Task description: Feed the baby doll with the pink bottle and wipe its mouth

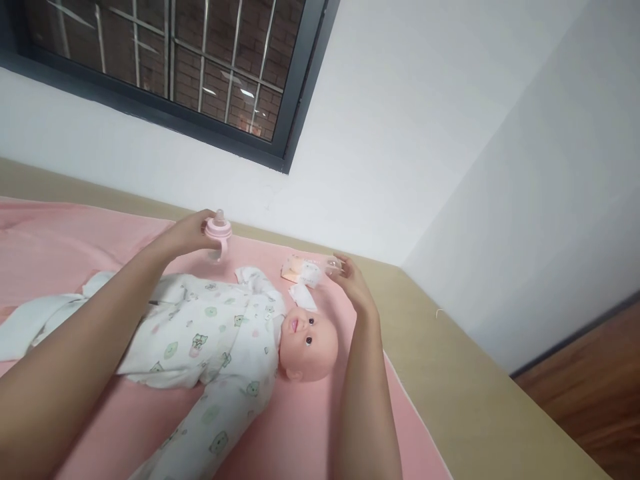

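A baby doll (305, 343) in a white printed sleepsuit (215, 340) lies on its back on a pink blanket (60, 240). Above the doll's chest, my left hand (193, 231) is closed around a pink baby bottle (219, 233) with handles and a teat. My right hand (353, 280) reaches past the doll's head and pinches a small clear cap (333, 265). Just beside that hand a pale packet (300, 270) lies on the blanket.
The blanket covers a beige mattress (460, 387) pushed into a corner of white walls. A dark-framed barred window (165, 60) is above. Wooden floor (595, 393) shows at the right. White cloth (35, 320) lies by the doll's legs at the left.
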`<state>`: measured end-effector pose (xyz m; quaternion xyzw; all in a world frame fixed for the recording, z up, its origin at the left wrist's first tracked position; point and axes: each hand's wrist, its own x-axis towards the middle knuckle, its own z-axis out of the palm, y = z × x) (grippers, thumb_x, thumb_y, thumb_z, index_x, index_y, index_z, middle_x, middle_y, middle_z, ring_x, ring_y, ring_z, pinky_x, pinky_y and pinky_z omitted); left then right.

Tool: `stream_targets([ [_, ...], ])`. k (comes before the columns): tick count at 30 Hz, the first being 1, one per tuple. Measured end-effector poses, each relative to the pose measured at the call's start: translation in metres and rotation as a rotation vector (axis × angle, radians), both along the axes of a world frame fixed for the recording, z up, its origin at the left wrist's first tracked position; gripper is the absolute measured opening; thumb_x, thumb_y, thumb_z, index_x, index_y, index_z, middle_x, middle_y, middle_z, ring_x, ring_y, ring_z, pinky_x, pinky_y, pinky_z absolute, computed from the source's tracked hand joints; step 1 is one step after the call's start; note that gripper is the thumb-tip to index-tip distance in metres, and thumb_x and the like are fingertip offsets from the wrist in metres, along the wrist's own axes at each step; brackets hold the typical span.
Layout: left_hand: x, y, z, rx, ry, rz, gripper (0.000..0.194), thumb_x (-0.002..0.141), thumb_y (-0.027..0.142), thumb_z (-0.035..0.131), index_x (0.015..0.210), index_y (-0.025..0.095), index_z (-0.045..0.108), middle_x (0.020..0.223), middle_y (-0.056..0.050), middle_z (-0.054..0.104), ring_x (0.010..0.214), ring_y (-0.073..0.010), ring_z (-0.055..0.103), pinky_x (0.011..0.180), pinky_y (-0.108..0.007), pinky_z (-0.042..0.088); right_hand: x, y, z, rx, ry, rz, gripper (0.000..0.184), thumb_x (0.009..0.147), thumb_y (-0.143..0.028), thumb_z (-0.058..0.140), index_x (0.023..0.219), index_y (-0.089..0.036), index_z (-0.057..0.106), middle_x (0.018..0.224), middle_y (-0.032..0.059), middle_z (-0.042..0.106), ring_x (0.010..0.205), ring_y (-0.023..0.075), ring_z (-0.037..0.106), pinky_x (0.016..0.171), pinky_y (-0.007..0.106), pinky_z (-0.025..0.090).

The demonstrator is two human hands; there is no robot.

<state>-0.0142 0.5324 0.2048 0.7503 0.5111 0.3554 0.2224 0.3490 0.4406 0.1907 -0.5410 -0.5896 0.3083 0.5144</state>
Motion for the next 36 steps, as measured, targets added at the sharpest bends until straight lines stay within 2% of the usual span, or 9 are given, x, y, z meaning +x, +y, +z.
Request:
stream_targets([
  [6, 0.044, -0.041, 0.020, 0.107, -0.072, -0.245, 0.051, 0.065, 0.033, 0.066, 0.112, 0.021, 0.053, 0.107, -0.004, 0.066, 0.097, -0.0276, 0.062, 0.082, -0.033, 0.047, -0.057, -0.032, 0.050, 0.326, -0.047, 0.161, 0.062, 0.075, -0.042, 0.067, 0.130, -0.026, 0.042, 0.133, 0.0082, 0.050, 0.118, 0.0187, 0.054, 0.100, 0.034, 0.046],
  [10, 0.064, -0.074, 0.029, 0.191, -0.014, -0.308, 0.056, 0.070, 0.032, 0.066, 0.122, 0.027, 0.047, 0.115, -0.002, 0.063, 0.103, -0.0270, 0.061, 0.081, -0.032, 0.047, -0.097, -0.052, 0.064, 0.454, -0.125, 0.130, 0.059, 0.083, -0.043, 0.059, 0.136, -0.030, 0.036, 0.140, 0.0064, 0.044, 0.123, 0.0182, 0.049, 0.103, 0.034, 0.045],
  [13, 0.068, -0.092, 0.033, 0.209, 0.045, -0.337, 0.055, 0.072, 0.030, 0.063, 0.123, 0.028, 0.045, 0.112, -0.003, 0.063, 0.103, -0.0286, 0.061, 0.079, -0.032, 0.047, -0.114, -0.060, 0.064, 0.462, -0.180, 0.137, 0.053, 0.085, -0.038, 0.058, 0.135, -0.031, 0.040, 0.140, 0.0041, 0.044, 0.124, 0.0175, 0.048, 0.106, 0.034, 0.043],
  [17, 0.066, -0.106, 0.040, 0.228, 0.069, -0.338, 0.058, 0.073, 0.029, 0.062, 0.127, 0.030, 0.042, 0.109, -0.003, 0.064, 0.101, -0.0294, 0.061, 0.076, -0.032, 0.047, -0.121, -0.063, 0.061, 0.419, -0.310, 0.198, 0.047, 0.086, -0.032, 0.057, 0.132, -0.032, 0.046, 0.136, 0.0014, 0.049, 0.125, 0.0171, 0.047, 0.108, 0.035, 0.039],
  [22, 0.066, -0.117, 0.053, 0.185, 0.038, -0.341, 0.065, 0.073, 0.032, 0.063, 0.132, 0.029, 0.037, 0.108, -0.003, 0.066, 0.098, -0.0285, 0.063, 0.074, -0.032, 0.047, -0.128, -0.059, 0.056, 0.331, -0.245, 0.273, 0.069, 0.081, -0.036, 0.063, 0.141, -0.034, 0.030, 0.130, 0.0037, 0.052, 0.115, 0.0190, 0.054, 0.099, 0.041, 0.047],
  [27, 0.067, -0.118, 0.050, 0.242, 0.038, -0.302, 0.073, 0.075, 0.045, 0.065, 0.138, 0.030, 0.032, 0.109, -0.003, 0.067, 0.098, -0.0290, 0.063, 0.077, -0.034, 0.048, -0.131, -0.055, 0.052, 0.343, -0.143, 0.208, 0.075, 0.078, -0.035, 0.066, 0.142, -0.035, 0.028, 0.120, 0.0046, 0.056, 0.105, 0.0193, 0.058, 0.090, 0.040, 0.053],
  [31, 0.063, -0.121, 0.047, 0.285, 0.102, -0.262, 0.079, 0.077, 0.062, 0.060, 0.142, 0.029, 0.031, 0.121, -0.007, 0.062, 0.110, -0.0325, 0.058, 0.084, -0.040, 0.048, -0.120, -0.049, 0.051, 0.325, -0.081, 0.155, 0.085, 0.075, -0.036, 0.069, 0.145, -0.035, 0.021, 0.125, 0.0075, 0.053, 0.098, 0.0196, 0.060, 0.079, 0.037, 0.056],
  [33, 0.060, -0.129, 0.051, 0.300, 0.123, -0.267, 0.074, 0.079, 0.064, 0.056, 0.141, 0.029, 0.036, 0.125, -0.007, 0.061, 0.114, -0.0329, 0.056, 0.087, -0.041, 0.048, -0.107, -0.042, 0.049, 0.330, -0.075, 0.097, 0.087, 0.073, -0.036, 0.070, 0.145, -0.034, 0.021, 0.128, 0.0090, 0.051, 0.098, 0.0196, 0.060, 0.078, 0.035, 0.055],
  [36, 0.052, -0.150, 0.061, 0.314, 0.142, -0.426, 0.056, 0.083, 0.058, 0.056, 0.133, 0.034, 0.048, 0.125, -0.001, 0.061, 0.113, -0.0297, 0.058, 0.090, -0.039, 0.049, -0.076, -0.025, 0.043, 0.384, -0.110, -0.051, 0.090, 0.071, -0.034, 0.070, 0.146, -0.028, 0.019, 0.131, 0.0118, 0.049, 0.102, 0.0202, 0.059, 0.083, 0.036, 0.053],
])
